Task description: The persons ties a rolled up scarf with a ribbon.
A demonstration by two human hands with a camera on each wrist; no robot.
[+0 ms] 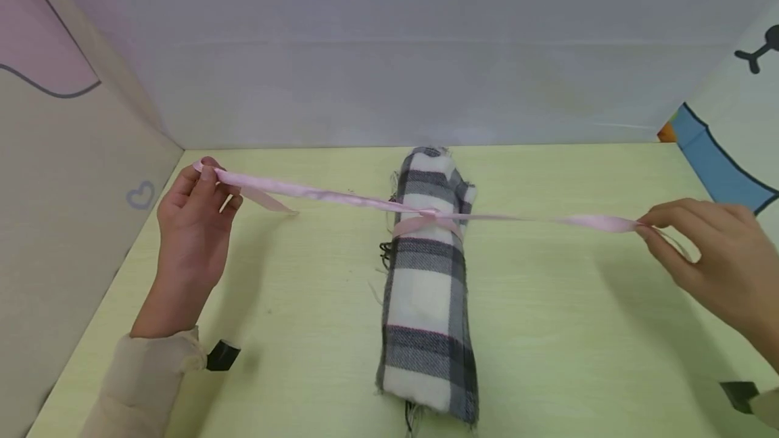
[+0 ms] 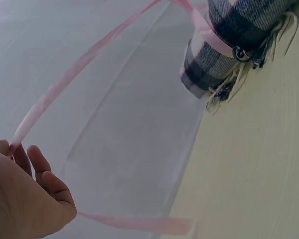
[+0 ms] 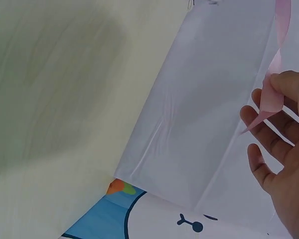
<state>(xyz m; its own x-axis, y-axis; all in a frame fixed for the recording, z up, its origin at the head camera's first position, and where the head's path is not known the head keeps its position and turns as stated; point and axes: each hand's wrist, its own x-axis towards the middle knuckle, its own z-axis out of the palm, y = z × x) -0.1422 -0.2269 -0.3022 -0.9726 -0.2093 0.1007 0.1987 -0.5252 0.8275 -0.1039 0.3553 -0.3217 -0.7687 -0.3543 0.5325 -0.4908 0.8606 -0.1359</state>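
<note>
Spanning both hands: ribbon (image 1: pixel 341 199) (around scarf (image 1: pixel 426 303))

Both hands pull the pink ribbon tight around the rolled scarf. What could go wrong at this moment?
1. The right hand pinches the pink ribbon only near its end; with more pull the ribbon may slip out of that grip.
2. The ribbon crosses the rolled scarf above its middle, toward the far end, so the near end may loosen and unroll.
3. The left hand and the right pull to opposite sides; uneven force could roll or drag the scarf across the table.
</note>
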